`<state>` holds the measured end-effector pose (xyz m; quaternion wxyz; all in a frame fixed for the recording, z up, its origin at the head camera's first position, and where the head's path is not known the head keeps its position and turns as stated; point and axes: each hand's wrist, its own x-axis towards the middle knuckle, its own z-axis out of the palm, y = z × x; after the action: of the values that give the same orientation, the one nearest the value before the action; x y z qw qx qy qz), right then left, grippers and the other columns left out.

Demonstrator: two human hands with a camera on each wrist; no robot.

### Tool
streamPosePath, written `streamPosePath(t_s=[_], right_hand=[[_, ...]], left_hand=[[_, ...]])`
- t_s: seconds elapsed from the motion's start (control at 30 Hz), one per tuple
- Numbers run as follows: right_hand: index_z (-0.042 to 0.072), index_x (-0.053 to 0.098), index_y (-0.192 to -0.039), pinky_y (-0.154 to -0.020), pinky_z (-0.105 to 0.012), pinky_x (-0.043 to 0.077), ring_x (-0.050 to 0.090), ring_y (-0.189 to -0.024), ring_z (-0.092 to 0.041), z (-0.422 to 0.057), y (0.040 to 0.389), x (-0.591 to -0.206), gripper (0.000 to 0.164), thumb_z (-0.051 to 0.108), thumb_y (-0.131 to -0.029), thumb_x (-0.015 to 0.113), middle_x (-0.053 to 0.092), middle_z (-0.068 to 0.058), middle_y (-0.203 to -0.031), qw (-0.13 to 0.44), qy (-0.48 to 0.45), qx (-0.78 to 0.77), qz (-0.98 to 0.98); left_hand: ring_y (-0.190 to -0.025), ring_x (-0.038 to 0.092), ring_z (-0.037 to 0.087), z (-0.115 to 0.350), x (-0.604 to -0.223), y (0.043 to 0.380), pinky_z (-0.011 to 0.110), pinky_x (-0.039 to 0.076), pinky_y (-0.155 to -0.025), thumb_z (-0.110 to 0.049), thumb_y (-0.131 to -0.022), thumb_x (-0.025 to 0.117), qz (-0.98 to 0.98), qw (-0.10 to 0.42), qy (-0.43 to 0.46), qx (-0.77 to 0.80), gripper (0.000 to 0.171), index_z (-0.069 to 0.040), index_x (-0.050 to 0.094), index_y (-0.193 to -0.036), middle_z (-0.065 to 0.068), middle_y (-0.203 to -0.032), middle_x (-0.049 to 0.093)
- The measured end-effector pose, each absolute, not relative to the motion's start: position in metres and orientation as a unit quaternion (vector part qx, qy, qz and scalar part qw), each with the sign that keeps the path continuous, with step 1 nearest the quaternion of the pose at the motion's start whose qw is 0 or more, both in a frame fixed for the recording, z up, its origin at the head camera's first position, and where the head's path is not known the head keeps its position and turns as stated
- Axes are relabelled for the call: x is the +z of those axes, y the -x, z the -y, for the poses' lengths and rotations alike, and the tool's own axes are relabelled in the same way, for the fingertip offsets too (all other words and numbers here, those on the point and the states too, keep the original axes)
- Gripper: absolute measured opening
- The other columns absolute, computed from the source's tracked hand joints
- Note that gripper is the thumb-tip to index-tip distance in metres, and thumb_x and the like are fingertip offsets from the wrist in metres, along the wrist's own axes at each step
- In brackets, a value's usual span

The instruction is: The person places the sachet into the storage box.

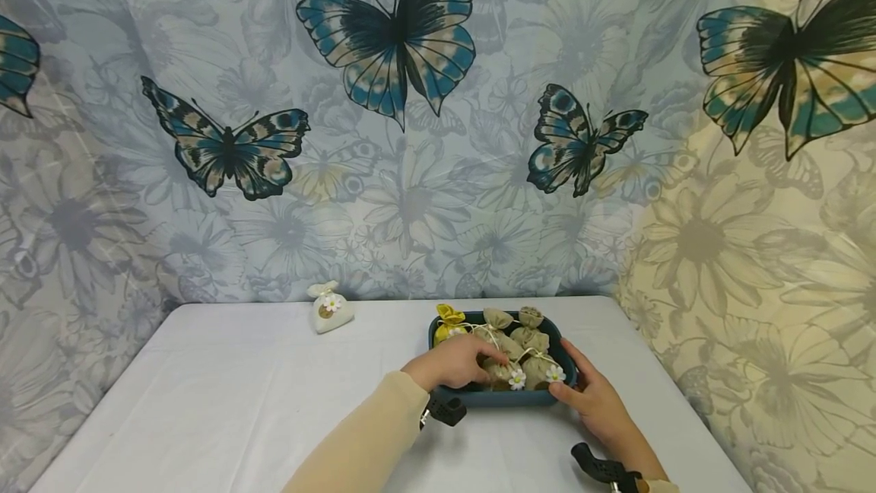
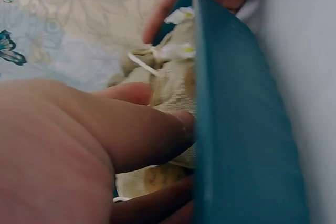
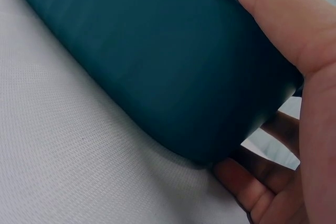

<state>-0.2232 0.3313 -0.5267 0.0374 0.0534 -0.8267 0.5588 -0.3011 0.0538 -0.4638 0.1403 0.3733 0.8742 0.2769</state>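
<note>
A dark teal plastic bin (image 1: 508,399) stands on the table, filled with several small beige cloth sachets and a yellow sachet (image 1: 449,315) at its back left corner. My left hand (image 1: 448,361) reaches in over the front left, its thumb and fingers bent around a beige sachet (image 1: 502,373) with a white flower near the front wall. In the left wrist view, the fingertips are partly hidden behind the bin's wall. My right hand (image 1: 597,403) grips the bin's right end, thumb at the front rim and fingers along the outer side. Beside the thumb lies another flowered sachet (image 1: 541,371).
A white sachet (image 1: 333,316) with a flower sits alone at the back left of the white-covered table (image 1: 226,394). Behind the table hangs a butterfly-and-flower cloth (image 1: 417,227). Both wrists carry black camera mounts (image 1: 448,409).
</note>
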Motion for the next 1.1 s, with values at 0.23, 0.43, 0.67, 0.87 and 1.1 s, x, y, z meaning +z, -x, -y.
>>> streamPosePath(t_s=[0.23, 0.43, 0.67, 0.87, 1.1], right_hand=[[0.018, 0.025, -0.160, -0.080, -0.027, 0.051, 0.055, -0.115, -0.017, -0.331, 0.224, -0.526, 0.080, 0.017, -0.095, 0.071, 0.035, -0.025, -0.152, 0.041, -0.054, 0.550, 0.832], [0.019, 0.024, -0.160, -0.080, -0.028, 0.051, 0.054, -0.118, -0.023, -0.331, 0.224, -0.525, 0.080, 0.018, -0.095, 0.071, 0.035, -0.024, -0.153, 0.036, -0.049, 0.546, 0.836], [0.019, 0.024, -0.160, -0.077, -0.028, 0.050, 0.053, -0.116, -0.026, -0.332, 0.223, -0.524, 0.081, 0.020, -0.095, 0.071, 0.034, -0.024, -0.154, 0.036, -0.042, 0.537, 0.842], [0.018, 0.025, -0.160, -0.079, -0.027, 0.050, 0.053, -0.117, -0.025, -0.331, 0.222, -0.525, 0.080, 0.020, -0.095, 0.071, 0.034, -0.024, -0.153, 0.043, -0.043, 0.536, 0.842], [0.017, 0.024, -0.160, -0.082, -0.027, 0.051, 0.055, -0.118, -0.021, -0.330, 0.223, -0.526, 0.080, 0.016, -0.095, 0.071, 0.034, -0.025, -0.153, 0.033, -0.049, 0.563, 0.825]], left_hand=[[-0.110, 0.060, 0.012, -0.035, -0.456, 0.303, 0.029, 0.048, -0.084, -0.014, -0.090, 0.076, -0.871, 0.132, -0.362, 0.303, 0.037, -0.029, 0.072, -0.124, -0.010, -0.130, 0.061], [-0.084, 0.066, 0.014, -0.007, -0.445, 0.314, 0.033, 0.052, -0.070, -0.015, -0.094, 0.071, -0.839, 0.113, -0.302, 0.438, 0.030, -0.019, 0.073, -0.124, 0.004, -0.119, 0.067], [-0.119, 0.058, 0.021, 0.035, -0.439, 0.331, 0.041, 0.050, -0.091, -0.020, -0.094, 0.072, -0.833, 0.052, -0.252, 0.490, 0.039, -0.023, 0.066, -0.133, 0.000, -0.137, 0.057], [-0.145, 0.026, 0.025, 0.078, -0.442, 0.348, 0.048, 0.033, -0.109, -0.028, -0.087, 0.080, -0.835, 0.048, -0.250, 0.488, 0.077, -0.027, 0.042, -0.154, -0.005, -0.163, 0.023], [-0.148, 0.012, 0.033, 0.133, -0.444, 0.360, 0.059, 0.024, -0.111, -0.031, -0.079, 0.086, -0.860, 0.019, -0.208, 0.466, 0.106, -0.028, 0.019, -0.161, -0.003, -0.166, 0.004]])
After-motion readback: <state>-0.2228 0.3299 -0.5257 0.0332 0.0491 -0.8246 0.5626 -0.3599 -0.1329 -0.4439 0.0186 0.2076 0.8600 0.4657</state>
